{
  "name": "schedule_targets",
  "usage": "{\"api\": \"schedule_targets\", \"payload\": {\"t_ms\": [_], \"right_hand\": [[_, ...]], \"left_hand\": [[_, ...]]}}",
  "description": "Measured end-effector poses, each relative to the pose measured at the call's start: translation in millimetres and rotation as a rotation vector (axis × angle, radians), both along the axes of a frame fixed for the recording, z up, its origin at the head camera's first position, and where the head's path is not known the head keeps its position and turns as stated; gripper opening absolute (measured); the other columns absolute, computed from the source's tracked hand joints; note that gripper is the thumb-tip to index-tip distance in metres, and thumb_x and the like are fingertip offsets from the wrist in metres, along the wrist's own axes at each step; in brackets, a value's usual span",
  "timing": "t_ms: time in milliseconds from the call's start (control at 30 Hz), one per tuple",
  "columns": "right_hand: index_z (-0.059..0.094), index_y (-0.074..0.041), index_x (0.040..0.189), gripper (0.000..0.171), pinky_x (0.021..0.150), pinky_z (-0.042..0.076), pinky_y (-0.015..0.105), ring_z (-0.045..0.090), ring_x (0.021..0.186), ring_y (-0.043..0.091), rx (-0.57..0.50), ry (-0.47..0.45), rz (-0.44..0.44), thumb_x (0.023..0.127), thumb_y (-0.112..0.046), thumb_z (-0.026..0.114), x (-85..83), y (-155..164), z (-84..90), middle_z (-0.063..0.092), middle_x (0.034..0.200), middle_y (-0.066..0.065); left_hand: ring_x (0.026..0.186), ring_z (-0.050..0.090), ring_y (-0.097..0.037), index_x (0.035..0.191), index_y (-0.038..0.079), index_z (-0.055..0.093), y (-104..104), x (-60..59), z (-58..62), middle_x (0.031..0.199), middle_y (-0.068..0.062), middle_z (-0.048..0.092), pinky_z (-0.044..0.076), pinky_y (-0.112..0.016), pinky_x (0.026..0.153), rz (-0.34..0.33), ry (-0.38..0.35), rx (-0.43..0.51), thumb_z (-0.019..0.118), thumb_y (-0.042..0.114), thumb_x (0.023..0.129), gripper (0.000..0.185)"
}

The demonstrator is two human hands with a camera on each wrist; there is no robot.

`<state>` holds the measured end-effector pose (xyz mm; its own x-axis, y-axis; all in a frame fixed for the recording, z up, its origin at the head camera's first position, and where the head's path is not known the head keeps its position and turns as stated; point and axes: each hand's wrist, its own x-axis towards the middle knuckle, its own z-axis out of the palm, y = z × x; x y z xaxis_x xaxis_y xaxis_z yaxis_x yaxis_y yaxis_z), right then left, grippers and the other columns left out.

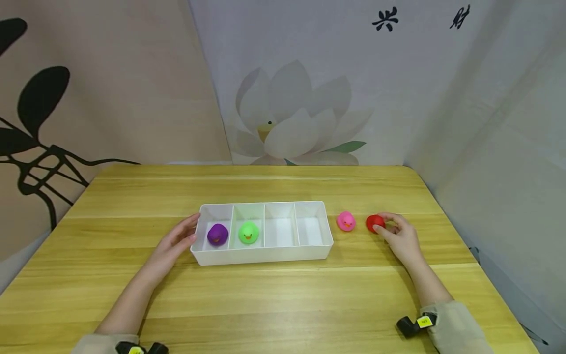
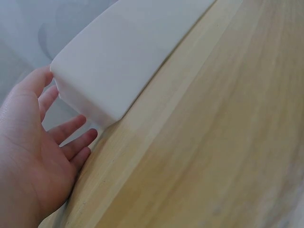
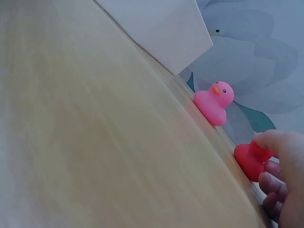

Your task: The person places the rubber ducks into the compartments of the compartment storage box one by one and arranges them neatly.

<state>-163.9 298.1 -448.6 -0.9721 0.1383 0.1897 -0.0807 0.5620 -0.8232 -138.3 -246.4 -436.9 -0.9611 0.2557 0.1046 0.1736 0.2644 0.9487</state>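
Red duck (image 1: 375, 222) on the table (image 1: 283, 305), right of the tray (image 1: 261, 253), just past the pink duck (image 1: 346, 221); right hand (image 1: 402, 238) pinches it between thumb and fingertips. Left hand (image 1: 174, 243), fingers straight, rests against the tray's left end, likely steadying it. Purple duck (image 1: 217, 234) and green duck (image 1: 248, 232) fill the two left compartments.

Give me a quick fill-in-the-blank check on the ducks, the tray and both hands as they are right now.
1. The white tray has ____ compartments.
2. The purple duck sits in the compartment nearest the ____ hand.
3. The right hand pinches the ____ duck.
4. The pink duck stands on the table, between the tray and the ____ duck.

Missing words: four; left; red; red
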Motion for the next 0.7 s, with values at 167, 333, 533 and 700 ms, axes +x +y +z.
{"api": "schedule_targets", "payload": {"t_ms": [167, 333, 533, 700], "right_hand": [[0.059, -0.01, 0.113, 0.038, 0.046, 0.04, 0.021, 0.048, 0.058, 0.009, -0.008, -0.003, -0.011, 0.082, -0.03, 0.066, 1.7, -1, 1.8, 0.052, 0.1, 0.004], [0.059, -0.009, 0.112, 0.037, 0.045, 0.042, 0.022, 0.05, 0.057, 0.011, -0.017, 0.006, -0.014, 0.082, -0.03, 0.066, 3.6, -2, 4.6, 0.052, 0.098, 0.005], [0.06, -0.009, 0.11, 0.036, 0.043, 0.042, 0.023, 0.051, 0.053, 0.02, -0.033, 0.041, -0.029, 0.081, -0.029, 0.067, 5.7, -3, 9.5, 0.054, 0.097, 0.005], [0.061, -0.005, 0.109, 0.034, 0.039, 0.039, 0.023, 0.05, 0.053, 0.022, -0.048, 0.065, -0.023, 0.08, -0.021, 0.069, 13.8, -15, 27.7, 0.054, 0.096, 0.007]], "left_hand": [[0.121, 0.036, -0.029, 0.141, 0.02, 0.03, 0, -0.8, -0.3, 0.135, -0.013, 0.039, 0.036, -0.031, 0.092, 0.008, 0.0, -0.013, 0.045, 0.021, 0.095, 0.048], [0.121, 0.035, -0.031, 0.141, 0.019, 0.029, 1, -1.0, -0.4, 0.134, -0.015, 0.039, 0.035, -0.039, 0.094, 0.003, 0.006, -0.022, 0.044, 0.02, 0.095, 0.048], [0.122, 0.035, -0.029, 0.141, 0.021, 0.03, 1, -0.1, 0.7, 0.135, -0.013, 0.039, 0.035, -0.032, 0.092, 0.008, -0.008, -0.022, 0.044, 0.021, 0.095, 0.047], [0.121, 0.036, -0.03, 0.141, 0.02, 0.03, 0, 0.3, 1.0, 0.134, -0.014, 0.04, 0.036, -0.03, 0.092, 0.005, -0.002, -0.018, 0.044, 0.019, 0.095, 0.048]]}}
